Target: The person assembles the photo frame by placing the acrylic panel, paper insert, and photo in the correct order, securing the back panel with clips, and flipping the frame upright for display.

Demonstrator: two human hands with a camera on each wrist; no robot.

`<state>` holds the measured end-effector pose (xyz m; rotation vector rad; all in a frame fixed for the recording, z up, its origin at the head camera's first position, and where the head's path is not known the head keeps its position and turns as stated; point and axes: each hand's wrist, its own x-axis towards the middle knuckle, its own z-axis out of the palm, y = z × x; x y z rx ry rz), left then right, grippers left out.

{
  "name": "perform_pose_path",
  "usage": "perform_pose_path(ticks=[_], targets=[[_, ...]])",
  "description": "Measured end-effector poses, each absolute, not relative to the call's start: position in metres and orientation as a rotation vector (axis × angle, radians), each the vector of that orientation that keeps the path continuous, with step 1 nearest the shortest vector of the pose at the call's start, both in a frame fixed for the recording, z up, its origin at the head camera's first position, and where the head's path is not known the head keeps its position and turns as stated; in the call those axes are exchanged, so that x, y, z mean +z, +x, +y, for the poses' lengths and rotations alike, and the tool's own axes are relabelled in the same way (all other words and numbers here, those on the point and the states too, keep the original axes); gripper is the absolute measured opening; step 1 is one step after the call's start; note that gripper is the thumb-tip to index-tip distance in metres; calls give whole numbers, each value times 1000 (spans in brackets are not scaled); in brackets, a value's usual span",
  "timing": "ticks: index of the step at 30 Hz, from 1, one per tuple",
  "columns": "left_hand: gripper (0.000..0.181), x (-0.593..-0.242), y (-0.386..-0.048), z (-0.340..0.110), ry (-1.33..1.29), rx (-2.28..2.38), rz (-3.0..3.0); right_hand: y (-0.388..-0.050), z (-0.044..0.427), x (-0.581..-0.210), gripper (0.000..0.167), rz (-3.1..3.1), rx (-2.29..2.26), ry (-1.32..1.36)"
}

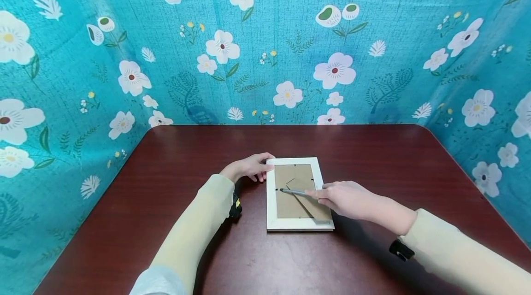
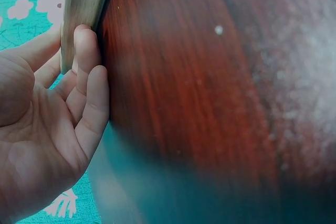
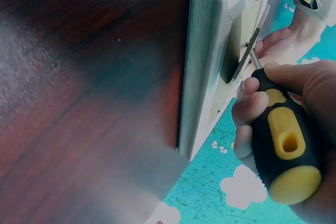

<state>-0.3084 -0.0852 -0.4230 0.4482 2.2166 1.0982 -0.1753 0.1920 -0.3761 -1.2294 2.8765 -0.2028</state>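
Note:
A white picture frame (image 1: 271,203) lies with its brown backing board (image 1: 286,173) facing up. My left hand (image 1: 250,167) holds the frame's far left corner, thumb on top; in the left wrist view, fingers curl against the frame's edge (image 2: 84,3). My right hand (image 1: 352,200) grips a screwdriver by its black and yellow handle (image 3: 286,129). The screwdriver's shaft (image 1: 294,191) reaches across the backing, its tip close to a small dark tab (image 1: 277,189) at the left edge; contact is unclear. A stand leg (image 3: 251,48) sticks up from the backing.
The dark red-brown wooden table (image 1: 174,161) carries the frame. Behind it and along both sides hangs a turquoise floral cloth (image 1: 257,60). A dark device is worn on each wrist. More small tabs (image 1: 313,179) line the backing's edges.

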Motion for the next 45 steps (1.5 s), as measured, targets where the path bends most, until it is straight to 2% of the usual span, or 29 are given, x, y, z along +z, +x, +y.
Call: perform_pose_path(ticks=[16, 25, 45], targets=[[34, -422, -306, -86, 433, 1110, 2219, -176, 191, -381, 42, 2915, -220, -1325], [34, -423, -307, -85, 446, 1123, 2215, -176, 187, -381, 42, 2863, -165, -1291], [35, -422, -306, -85, 458, 1092, 2233, -181, 192, -389, 42, 2800, -351, -1226]])
